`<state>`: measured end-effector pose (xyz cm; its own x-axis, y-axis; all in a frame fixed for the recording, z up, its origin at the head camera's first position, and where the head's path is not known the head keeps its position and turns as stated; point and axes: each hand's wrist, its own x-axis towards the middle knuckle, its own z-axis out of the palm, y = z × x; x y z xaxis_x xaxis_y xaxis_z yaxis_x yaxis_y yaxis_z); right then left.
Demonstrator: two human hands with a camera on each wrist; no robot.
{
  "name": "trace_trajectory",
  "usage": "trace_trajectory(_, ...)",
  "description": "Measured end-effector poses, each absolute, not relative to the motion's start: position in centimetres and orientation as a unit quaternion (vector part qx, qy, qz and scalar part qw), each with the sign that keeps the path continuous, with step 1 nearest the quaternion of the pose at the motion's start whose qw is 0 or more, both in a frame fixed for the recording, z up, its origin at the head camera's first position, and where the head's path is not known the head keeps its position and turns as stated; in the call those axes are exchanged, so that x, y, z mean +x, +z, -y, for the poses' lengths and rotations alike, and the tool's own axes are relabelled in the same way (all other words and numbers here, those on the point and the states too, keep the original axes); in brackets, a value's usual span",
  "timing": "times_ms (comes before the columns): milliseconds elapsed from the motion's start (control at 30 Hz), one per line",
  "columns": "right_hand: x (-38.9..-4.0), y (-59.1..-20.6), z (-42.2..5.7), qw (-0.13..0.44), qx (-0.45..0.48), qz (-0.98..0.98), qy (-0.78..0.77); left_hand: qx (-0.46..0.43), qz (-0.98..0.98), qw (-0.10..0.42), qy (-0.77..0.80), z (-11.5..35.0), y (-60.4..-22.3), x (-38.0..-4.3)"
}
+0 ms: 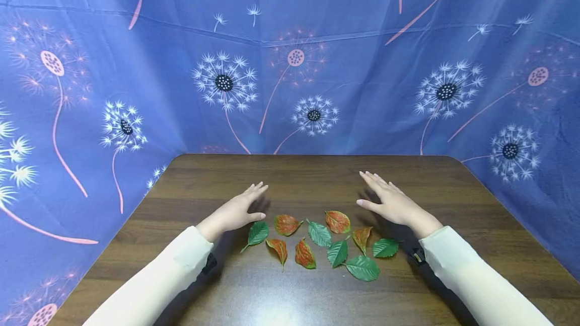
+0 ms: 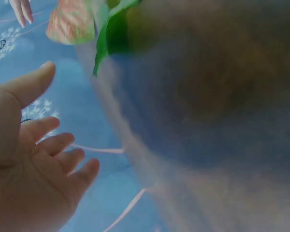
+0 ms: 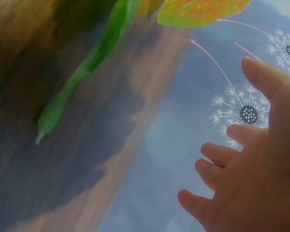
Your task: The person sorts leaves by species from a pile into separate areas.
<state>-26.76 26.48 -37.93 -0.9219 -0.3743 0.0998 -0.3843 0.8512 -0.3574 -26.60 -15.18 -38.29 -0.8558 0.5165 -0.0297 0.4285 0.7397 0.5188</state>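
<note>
Several artificial-looking leaves, some green and some orange-red, lie loosely grouped on the brown wooden table (image 1: 254, 296) in the head view. My left hand (image 1: 233, 213) is at the left of the group with fingers extended and holds nothing. Nearest to it is a green leaf (image 1: 258, 233) with its stem toward me. On the right, my right hand (image 1: 394, 205) also has its fingers spread, with nothing in it. A green leaf (image 1: 385, 248) and an orange-red leaf (image 1: 362, 238) lie nearest it. Both wrist views show bare palms and relaxed fingers.
Between the hands lie more orange-red leaves (image 1: 337, 221) and green leaves (image 1: 319, 234), a few touching or overlapping. Behind the table and along its sides hangs a blue cloth (image 1: 362, 114) printed with dandelions. Dark bands sit under both cream sleeves (image 1: 154, 280).
</note>
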Motion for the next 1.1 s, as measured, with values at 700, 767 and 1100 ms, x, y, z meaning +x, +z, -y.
trace_trajectory(700, -25.2, -38.0, -27.8, 0.004, 0.211, 0.944, 0.254, 0.128, -0.887, 0.094, 0.434, 15.5, -39.7, -23.4)
trace_trajectory(767, -25.0, -38.1, -27.9, 0.008, 0.219, 0.937, 0.273, 0.112, -0.887, 0.097, 0.437, 15.3, -39.7, -22.9)
trace_trajectory(1100, -24.8, -38.7, -28.1, 0.007, 0.252, 0.916, 0.311, 0.070, -0.895, 0.079, 0.433, 14.7, -39.5, -21.7)
